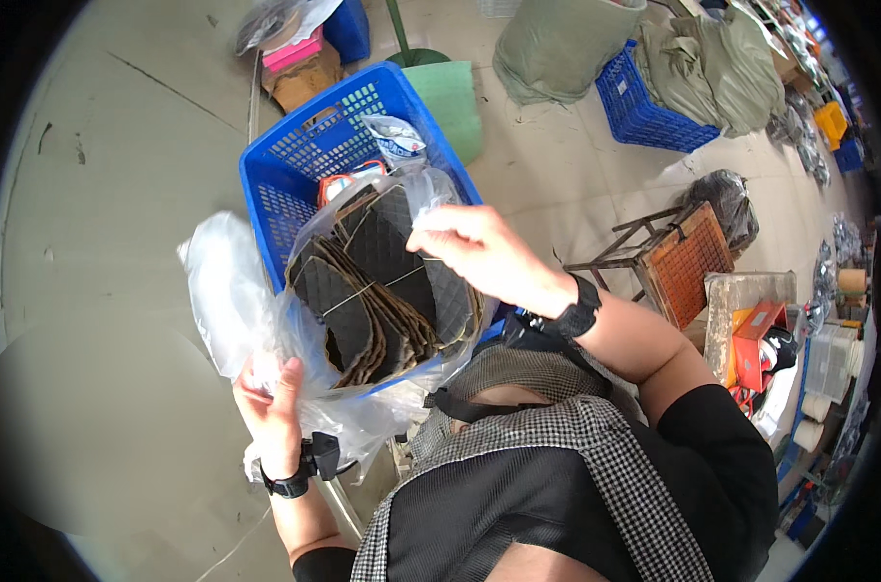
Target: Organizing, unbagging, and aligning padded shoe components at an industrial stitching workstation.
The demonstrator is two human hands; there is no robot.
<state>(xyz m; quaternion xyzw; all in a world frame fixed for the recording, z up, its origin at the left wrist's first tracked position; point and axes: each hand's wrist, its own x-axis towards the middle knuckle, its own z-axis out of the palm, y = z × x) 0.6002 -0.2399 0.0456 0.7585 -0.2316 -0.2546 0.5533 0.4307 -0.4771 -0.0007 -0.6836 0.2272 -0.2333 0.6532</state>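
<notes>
A clear plastic bag (pixel 229 291) lies opened out inside a blue plastic basket (pixel 259 209), its loose side spilling over the left rim. Bundles of dark quilted fabric pieces (pixel 382 238) with brown edges sit in the bag. A thin pale string crosses one bundle. My left hand (pixel 271 396) is closed on the bag's edge at the basket's near left corner. Over the right side of the bundles, my right hand (pixel 481 254) pinches the bag's opposite edge, fingers pressed together. A small white-and-blue packet (pixel 396 141) rests farther back in the basket.
To the right stand a chair with a woven seat (pixel 688 262) and a stool (pixel 751 291) bearing a red box (pixel 757 341). Behind are a large green sack (pixel 565 48) and another blue basket (pixel 644 107) with sacks. A pale table surface (pixel 120 242) extends left.
</notes>
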